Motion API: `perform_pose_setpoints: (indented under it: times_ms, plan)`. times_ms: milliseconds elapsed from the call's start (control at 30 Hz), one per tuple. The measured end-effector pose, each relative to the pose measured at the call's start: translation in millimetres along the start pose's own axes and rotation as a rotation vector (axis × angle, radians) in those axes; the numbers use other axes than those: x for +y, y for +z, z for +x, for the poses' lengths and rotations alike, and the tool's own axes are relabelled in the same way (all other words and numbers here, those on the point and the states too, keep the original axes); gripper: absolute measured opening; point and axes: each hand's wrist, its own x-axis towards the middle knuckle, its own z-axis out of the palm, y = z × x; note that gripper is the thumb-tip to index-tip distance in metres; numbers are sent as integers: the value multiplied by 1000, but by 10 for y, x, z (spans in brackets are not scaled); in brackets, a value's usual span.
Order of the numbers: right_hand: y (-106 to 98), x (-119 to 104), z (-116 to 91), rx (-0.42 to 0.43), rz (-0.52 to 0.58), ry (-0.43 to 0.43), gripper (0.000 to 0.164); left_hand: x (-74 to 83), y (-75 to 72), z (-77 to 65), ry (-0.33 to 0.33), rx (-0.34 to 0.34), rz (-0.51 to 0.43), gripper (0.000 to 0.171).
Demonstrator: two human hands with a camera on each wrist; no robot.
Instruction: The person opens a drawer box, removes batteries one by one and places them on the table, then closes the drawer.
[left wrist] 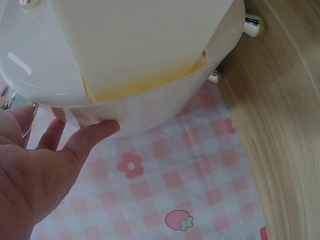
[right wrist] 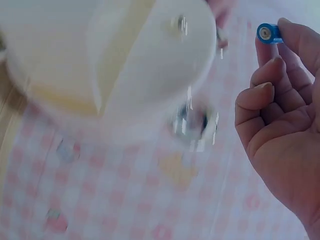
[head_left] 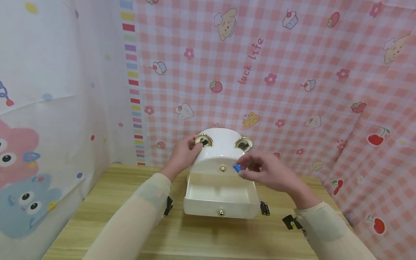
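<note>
A white rounded drawer box [head_left: 221, 144] stands on the table, its lower drawer [head_left: 221, 206] pulled out with nothing visible inside. Two gold-rimmed round pieces sit on its upper corners, the left one [head_left: 204, 140] and the right one [head_left: 243, 144]. My left hand [head_left: 184, 153] rests against the box's left side beside the left round piece; in the left wrist view its thumb [left wrist: 95, 137] lies along the white wall. With thumb and fingertips, my right hand [head_left: 269, 169] pinches a small blue battery [right wrist: 269, 33] in front of the box's upper right.
Dark batteries with copper-coloured ends [head_left: 264, 208] lie on the wooden table [head_left: 130, 202] to the right of the open drawer. A pink checked cloth [head_left: 208, 65] hangs close behind the box. The drawer juts out toward the front, with a gold knob [head_left: 221, 212].
</note>
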Motion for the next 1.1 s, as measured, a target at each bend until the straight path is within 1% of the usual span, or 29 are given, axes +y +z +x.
perform_pose_setpoints:
  times_ms: [67, 133, 200, 267, 433, 633, 767, 867, 1000, 1100]
  plan:
    - [-141, 92, -116, 74, 11, 63, 19, 1, -6, -4, 4, -2, -4, 37]
    - [-249, 190, -223, 129, 24, 118, 20, 1, -8, -7, 10, -3, -2, 38]
    - [-333, 279, -319, 175, 46, 157, 23, -3, -6, -8, 12, -4, -3, 38]
    - [-400, 347, -402, 202, 82, 194, 26, -5, -4, -8, 15, -1, 0, 39]
    - [-494, 479, -556, 263, 163, 261, 35, 8, -2, -12, 16, 7, 7, 39]
    - [-513, 602, -655, 332, 180, 304, 37, 23, -4, -25, 13, 9, 5, 36]
    - [-502, 686, -685, 342, 202, 397, 45, 14, -3, -27, 12, 13, 11, 38]
    - [-455, 783, -681, 327, 201, 491, 52, 3, -1, -22, 6, 13, 15, 39]
    - [-333, 979, -697, 283, 161, 598, 57, -6, 1, -10, 1, 9, 13, 40]
    - [-210, 1170, -757, 246, 131, 662, 59, -3, 1, -2, -3, 6, 13, 40]
